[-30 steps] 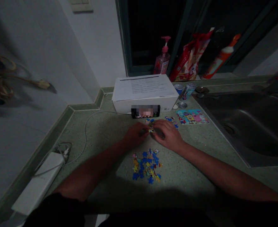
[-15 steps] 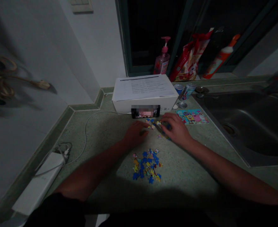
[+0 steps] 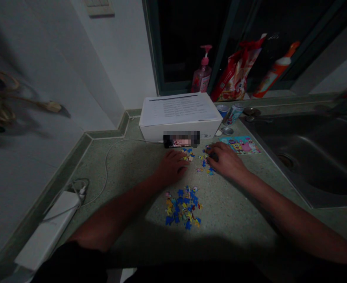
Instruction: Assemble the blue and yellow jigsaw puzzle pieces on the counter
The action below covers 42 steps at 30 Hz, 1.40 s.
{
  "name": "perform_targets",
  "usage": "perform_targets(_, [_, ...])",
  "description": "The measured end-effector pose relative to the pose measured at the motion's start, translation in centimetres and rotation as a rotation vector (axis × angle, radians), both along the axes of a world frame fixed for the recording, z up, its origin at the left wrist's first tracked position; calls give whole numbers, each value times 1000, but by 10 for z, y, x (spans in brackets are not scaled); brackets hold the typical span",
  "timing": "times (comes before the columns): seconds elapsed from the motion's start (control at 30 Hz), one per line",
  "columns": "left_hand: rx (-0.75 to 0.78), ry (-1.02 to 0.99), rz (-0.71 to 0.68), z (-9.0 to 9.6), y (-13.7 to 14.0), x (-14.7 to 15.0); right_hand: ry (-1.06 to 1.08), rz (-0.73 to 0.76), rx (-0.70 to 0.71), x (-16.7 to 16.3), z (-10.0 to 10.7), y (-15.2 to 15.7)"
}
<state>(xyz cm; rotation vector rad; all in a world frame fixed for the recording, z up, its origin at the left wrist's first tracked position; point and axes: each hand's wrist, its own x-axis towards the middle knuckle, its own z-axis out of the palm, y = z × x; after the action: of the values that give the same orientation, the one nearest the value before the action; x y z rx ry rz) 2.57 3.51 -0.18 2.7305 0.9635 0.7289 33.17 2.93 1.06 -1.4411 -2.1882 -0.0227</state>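
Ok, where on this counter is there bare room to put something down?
Bare counter lies between the white cable and the left hand, and again between the loose puzzle pile and the sink. It is crowded from the white box to both hands, the right hand among scattered pieces.

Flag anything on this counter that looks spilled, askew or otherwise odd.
Nothing looks damaged or spilled. The puzzle pieces lie in a loose jumbled heap near the counter's front edge, apart from the few pieces between both hands.

Home kitchen, steel sink [image 3: 306, 157], soap bottle [image 3: 202, 75]
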Motion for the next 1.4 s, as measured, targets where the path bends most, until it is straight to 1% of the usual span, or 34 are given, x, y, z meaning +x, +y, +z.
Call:
perform_targets(0.1, [-22, 47, -9, 2, -1, 1, 11, 32, 30, -13, 6, -7])
perform_targets(0.17, [-40, 61, -8, 3, -2, 1, 21, 84, 45, -25, 7, -12])
perform_targets(0.23, [-46, 62, -9, 4, -3, 2, 45, 129, 51, -36, 6, -15])
perform_targets(0.33, [-46, 57, -5, 4, -3, 2, 70, 155, 29, -47, 2, -17])
perform_targets(0.63, [-61, 64, -3, 5, -3, 4, 48, 184, -1, -57, -2, -11])
perform_targets(0.8, [-80, 51, 4, 6, -4, 5, 38, 195, 11, -60, 0, -11])
perform_targets(0.97, [-51, 15, -14, 3, -4, 4, 77, 172, 43, -59, 3, -9])
perform_targets(1.1, [-37, -26, -4, 2, -3, 2, 197, 137, 48, -58, 5, -8])
perform_targets(1.27, [-7, -130, 69, 3, -3, 0, 454, 154, -43, -62, 4, -13])
perform_targets(1.4, [37, -174, 76, 2, -5, -2, 557, 188, -84, -69, 4, -19])
